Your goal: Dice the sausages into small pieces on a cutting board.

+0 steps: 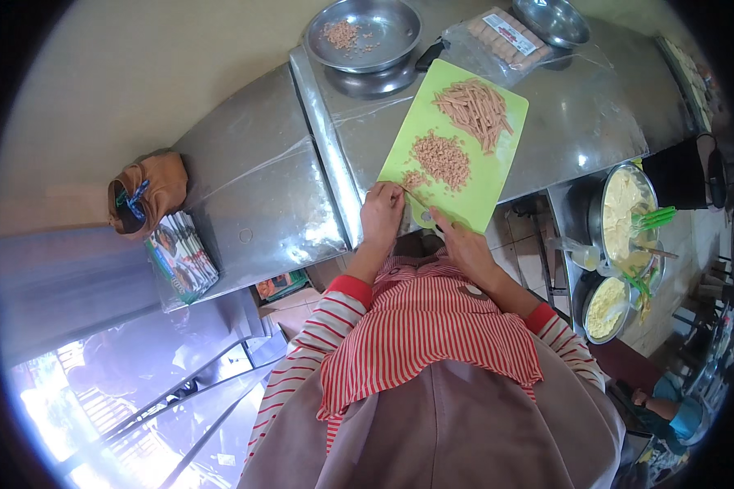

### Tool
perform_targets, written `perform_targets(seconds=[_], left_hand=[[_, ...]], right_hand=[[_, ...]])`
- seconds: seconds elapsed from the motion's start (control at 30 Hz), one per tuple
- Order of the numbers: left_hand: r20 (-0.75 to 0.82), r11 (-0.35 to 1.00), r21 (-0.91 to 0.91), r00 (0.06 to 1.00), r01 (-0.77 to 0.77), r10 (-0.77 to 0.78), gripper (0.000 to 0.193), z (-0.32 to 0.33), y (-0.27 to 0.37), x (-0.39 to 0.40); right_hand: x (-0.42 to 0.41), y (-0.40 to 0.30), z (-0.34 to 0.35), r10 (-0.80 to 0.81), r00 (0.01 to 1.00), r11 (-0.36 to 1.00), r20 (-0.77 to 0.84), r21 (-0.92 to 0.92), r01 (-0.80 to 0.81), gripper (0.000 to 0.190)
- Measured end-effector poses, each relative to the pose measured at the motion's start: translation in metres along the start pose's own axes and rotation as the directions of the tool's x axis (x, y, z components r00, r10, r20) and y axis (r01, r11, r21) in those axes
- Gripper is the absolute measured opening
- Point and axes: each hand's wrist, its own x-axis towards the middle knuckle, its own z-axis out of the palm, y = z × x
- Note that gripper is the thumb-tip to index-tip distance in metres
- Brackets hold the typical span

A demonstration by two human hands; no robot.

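Note:
A green cutting board (511,160) lies tilted on the metal table. My right hand (463,246) grips a knife (417,200), its thin blade pointing to my left hand over the board's near corner. Fingers curled, my left hand (382,211) is at the board's near left edge, by the knife's tip; whether it pinches anything is hidden. Just beyond the fingers is a small heap of finely chopped sausage (413,179). A larger pile of diced sausage (441,160) lies in the board's middle, and sausage strips (476,110) are heaped at the far end.
Beyond the board are a steel bowl (397,46) with diced bits, packaged sausages (504,40) and another metal bowl (553,21). Bowls of pale batter (618,214) and yellow crumbly food (605,308) stand at right. A brown bag (168,177) and stacked packets (183,260) are left.

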Motion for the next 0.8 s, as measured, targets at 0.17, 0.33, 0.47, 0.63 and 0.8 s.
perform_targets(seconds=[0.17,0.33,0.47,0.63,0.8], left_hand=[[0.012,0.960,-0.264,0.996,0.093,-0.093,0.008,-0.002,0.000,-0.002],[-0.015,0.960,-0.271,0.997,0.074,-0.081,0.010,0.002,-0.001,-0.003],[-0.018,0.962,-0.259,0.995,0.089,-0.097,0.012,0.005,-0.002,-0.004],[-0.006,0.959,-0.270,0.996,0.087,-0.093,0.010,0.003,0.001,-0.003],[-0.004,0.963,-0.259,0.997,0.076,-0.080,0.011,0.007,0.002,0.006]], right_hand=[[-0.001,0.009,0.007,-0.012,0.999,0.998,-0.033,0.055,0.013,0.071],[0.013,-0.003,0.009,0.005,1.000,1.000,-0.002,0.007,-0.005,0.071],[0.010,0.000,0.009,-0.007,1.000,0.996,0.001,-0.090,0.007,0.071],[-0.005,0.009,0.004,0.014,0.999,0.999,0.038,-0.048,-0.012,0.070],[0.006,0.005,0.007,-0.053,0.993,0.999,-0.110,-0.006,0.053,0.072]])
